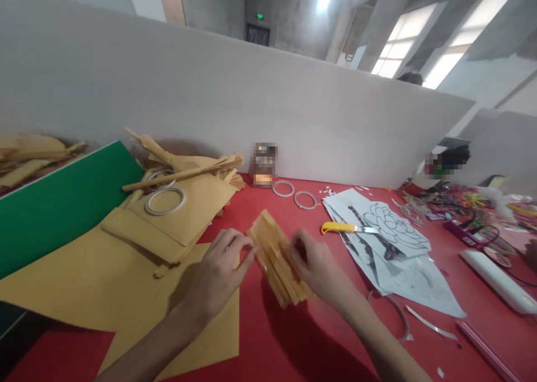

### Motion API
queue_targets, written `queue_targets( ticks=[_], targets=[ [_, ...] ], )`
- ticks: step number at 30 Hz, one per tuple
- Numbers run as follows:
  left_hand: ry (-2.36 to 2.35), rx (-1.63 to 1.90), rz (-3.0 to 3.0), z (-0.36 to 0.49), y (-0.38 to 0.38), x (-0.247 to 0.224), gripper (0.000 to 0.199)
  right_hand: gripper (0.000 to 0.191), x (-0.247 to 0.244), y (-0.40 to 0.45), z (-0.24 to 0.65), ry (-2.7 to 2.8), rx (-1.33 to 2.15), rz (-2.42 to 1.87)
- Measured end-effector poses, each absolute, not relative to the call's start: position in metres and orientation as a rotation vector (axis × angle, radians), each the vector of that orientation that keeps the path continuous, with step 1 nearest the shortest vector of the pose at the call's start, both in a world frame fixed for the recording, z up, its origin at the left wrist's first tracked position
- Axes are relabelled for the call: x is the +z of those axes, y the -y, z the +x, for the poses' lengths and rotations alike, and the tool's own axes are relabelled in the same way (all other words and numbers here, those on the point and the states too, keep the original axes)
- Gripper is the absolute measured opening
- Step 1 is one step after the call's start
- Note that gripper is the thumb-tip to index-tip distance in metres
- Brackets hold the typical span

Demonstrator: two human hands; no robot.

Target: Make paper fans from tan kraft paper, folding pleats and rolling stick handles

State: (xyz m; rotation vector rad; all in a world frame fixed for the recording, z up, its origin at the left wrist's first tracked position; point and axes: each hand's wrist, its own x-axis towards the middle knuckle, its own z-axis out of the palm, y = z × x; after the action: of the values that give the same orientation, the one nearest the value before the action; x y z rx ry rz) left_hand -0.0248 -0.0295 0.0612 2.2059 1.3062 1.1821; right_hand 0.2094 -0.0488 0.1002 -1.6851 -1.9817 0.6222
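A strip of pleated brown kraft paper (279,259) is held at a slant between my two hands, over the red tabletop, its folds fanning out at the lower end. My left hand (222,270) has its curled fingers and thumb at the upper left edge of the paper. On the opposite long edge, my right hand (316,264) is closed with fingers bent around the paper; its fingertips are partly hidden. Under my left forearm lies a large flat sheet of kraft paper (218,337).
Folded kraft paper (197,208) is piled at left beside a green board (75,203), with a white ring (165,201) on top. At right, a yellow-handled utility knife (339,227) rests on printed drawings (432,284). A white partition (201,97) stands behind.
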Motion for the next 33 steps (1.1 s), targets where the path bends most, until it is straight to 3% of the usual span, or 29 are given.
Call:
queue_targets(
  ticks=[5, 8, 10, 13, 16, 18, 22, 27, 33],
  targets=[
    [-1.064, 1.123, 1.686, -0.012, 0.033, 0.050, 0.025, 0.007, 0.085, 0.067, 0.168, 1.883, 0.506, -1.478],
    [-1.020, 1.113, 1.578, -0.010, 0.030, 0.040, 0.029, 0.013, 0.078, 0.070, 0.155, 1.999, 0.564, -1.312],
    [-1.068, 1.125, 1.618, -0.015, 0.027, 0.043, 0.034, 0.015, 0.080, 0.068, 0.160, 1.955, 0.525, -1.265],
    [-1.158, 1.183, 1.806, -0.029, 0.024, 0.061, 0.030, 0.020, 0.089, 0.063, 0.179, 1.836, 0.201, -1.189],
    [-1.046, 1.234, 2.223, -0.042, 0.026, 0.085, 0.021, 0.039, 0.101, 0.060, 0.193, 1.827, -0.106, -1.099],
    [-0.995, 1.189, 2.307, -0.045, 0.029, 0.099, 0.024, 0.048, 0.111, 0.058, 0.197, 1.841, -0.111, -1.114],
    [-0.977, 0.816, 1.941, -0.041, 0.035, 0.111, 0.032, 0.022, 0.130, 0.046, 0.205, 1.742, 0.373, -1.264],
    [-0.826, 0.595, 1.453, -0.033, 0.038, 0.092, 0.031, 0.035, 0.127, 0.027, 0.226, 1.745, 1.036, -1.285],
    [-0.867, 0.648, 1.407, -0.012, 0.043, 0.061, 0.043, 0.039, 0.085, 0.026, 0.223, 1.699, 1.367, -1.206]
  ],
)
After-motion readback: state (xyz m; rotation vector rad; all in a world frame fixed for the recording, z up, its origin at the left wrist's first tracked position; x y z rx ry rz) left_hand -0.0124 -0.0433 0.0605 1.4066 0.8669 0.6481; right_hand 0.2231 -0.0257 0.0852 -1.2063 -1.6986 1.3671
